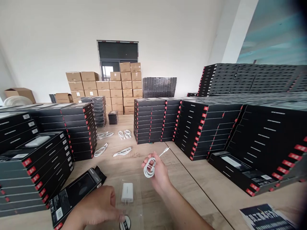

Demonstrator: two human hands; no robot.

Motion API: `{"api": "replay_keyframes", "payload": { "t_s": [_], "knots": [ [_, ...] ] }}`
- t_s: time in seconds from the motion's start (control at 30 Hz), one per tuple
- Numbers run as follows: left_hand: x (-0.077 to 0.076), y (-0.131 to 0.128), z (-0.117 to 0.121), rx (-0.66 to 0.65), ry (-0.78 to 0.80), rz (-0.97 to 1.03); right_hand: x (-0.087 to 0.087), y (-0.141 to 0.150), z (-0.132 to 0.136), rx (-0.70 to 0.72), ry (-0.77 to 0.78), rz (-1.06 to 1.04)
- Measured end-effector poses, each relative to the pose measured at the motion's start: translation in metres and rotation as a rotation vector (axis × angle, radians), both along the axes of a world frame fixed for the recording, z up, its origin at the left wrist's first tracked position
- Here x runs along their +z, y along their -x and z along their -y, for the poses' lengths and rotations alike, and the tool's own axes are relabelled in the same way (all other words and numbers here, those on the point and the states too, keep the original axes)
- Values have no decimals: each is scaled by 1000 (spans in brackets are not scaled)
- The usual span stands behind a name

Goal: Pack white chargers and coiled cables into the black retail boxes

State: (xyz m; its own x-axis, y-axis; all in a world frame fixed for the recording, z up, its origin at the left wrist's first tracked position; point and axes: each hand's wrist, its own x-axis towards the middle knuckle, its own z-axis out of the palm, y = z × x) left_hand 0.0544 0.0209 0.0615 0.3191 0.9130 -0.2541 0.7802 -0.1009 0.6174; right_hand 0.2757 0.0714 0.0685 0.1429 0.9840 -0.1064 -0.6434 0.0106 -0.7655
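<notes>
My right hand [157,174] is closed around a coiled white cable [149,166], raised above the wooden table [192,191]; one cable end sticks out toward the upper right. My left hand [96,207] rests low on the table with its fingers curled, fingertips touching a small round black-and-white item [125,223] at the bottom edge. A white plug charger [127,192] lies on a clear plastic sleeve just right of that hand. An open black box [76,191] lies to its left.
Tall stacks of black boxes with red tabs [206,127] line the right, back and left [35,166]. Several loose white cables [122,151] lie further back on the table. Brown cartons [120,88] are piled by the far wall. A printed leaflet [263,218] lies at bottom right.
</notes>
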Motion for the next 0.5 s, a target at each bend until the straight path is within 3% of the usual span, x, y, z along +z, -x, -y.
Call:
{"api": "replay_keyframes", "payload": {
  "t_s": [0.13, 0.27, 0.37, 0.5],
  "knots": [
    [-11, -14, -3, 65, -158, 16, -2, 2, 1, -8, -2, 23],
    [-21, -36, -15, 203, -202, 389, -1, 6, 2, -49, -22, 71],
    [-27, -53, -20, 321, -176, 539, 0, 9, 4, -129, -76, 257],
    [-27, -76, -17, 537, -105, 1119, -6, 14, 9, -208, -254, 628]
  ]
}}
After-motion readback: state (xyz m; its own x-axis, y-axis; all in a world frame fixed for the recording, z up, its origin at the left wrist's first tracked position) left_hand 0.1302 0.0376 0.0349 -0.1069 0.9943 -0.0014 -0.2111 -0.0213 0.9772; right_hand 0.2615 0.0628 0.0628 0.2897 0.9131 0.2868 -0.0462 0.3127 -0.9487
